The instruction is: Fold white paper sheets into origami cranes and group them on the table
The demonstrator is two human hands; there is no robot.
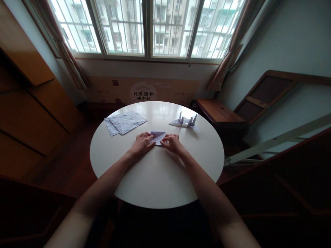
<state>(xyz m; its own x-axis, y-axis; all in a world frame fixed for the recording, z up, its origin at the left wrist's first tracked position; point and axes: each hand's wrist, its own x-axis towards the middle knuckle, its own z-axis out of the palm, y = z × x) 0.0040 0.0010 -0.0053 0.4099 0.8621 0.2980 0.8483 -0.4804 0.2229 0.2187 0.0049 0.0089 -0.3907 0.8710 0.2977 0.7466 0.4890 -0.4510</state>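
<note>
A person's left hand (144,141) pinching the left side of a partly folded paper (158,136), right hand (172,141) pinching its right side, origami cranes (186,120) beyond it, rightward

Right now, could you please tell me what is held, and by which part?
Folded paper: left side by the left hand, lower right by the right hand.

Left hand (144,142) and right hand (171,142) cover the folded paper (158,135) at its sides, both arms (103,186) run off the bottom, window (147,27) cropped up top, printed panel's (165,92) smallest lettering unreadable, lower middle behind table (160,175).
</note>
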